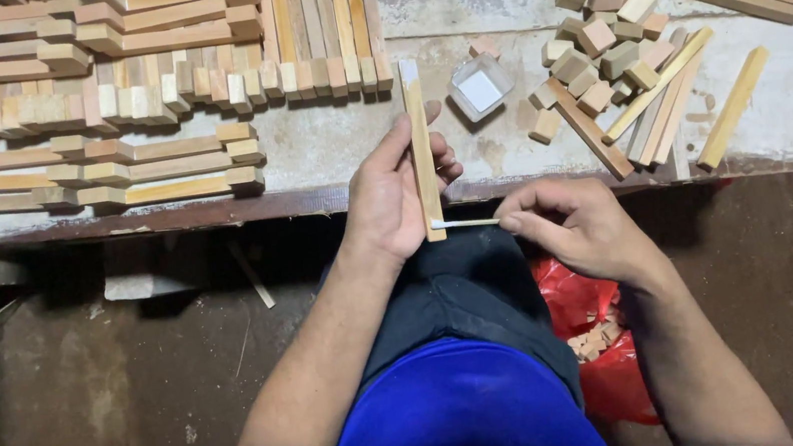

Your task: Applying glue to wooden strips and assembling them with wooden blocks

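Left hand [392,198] grips a thin wooden slat [421,149], fingers closed round its near half, thumb along the left face. Slat's long axis runs near–far; far end, tipped white, lies over the table [347,148] just beside a small clear dish [480,89] of white paste, near end hangs off the table's near edge above the lap. Right hand [573,226] sits to the right of the slat, fingers pinched shut on a thin white stick [465,223]. Stick lies left–right, roughly square to the slat; its left tip touches the slat's near end, where a white smear shows. So the slat lies directly left of the right fingers, stick bridging the gap. Right hand is the nearer one to the dish, which sits far and slightly left of it; path from stick to dish appears open. Left of the slat: rows of assembled wooden pieces [99,98], close-packed, with a bare strip of table between them and the left hand. Right of the dish: a heap of small wooden blocks [601,36] and several loose long strips [664,104], some reaching the near edge. Below the table, a red bag [579,316] holding block offcuts sits by the right knee, partly hidden by the right forearm.
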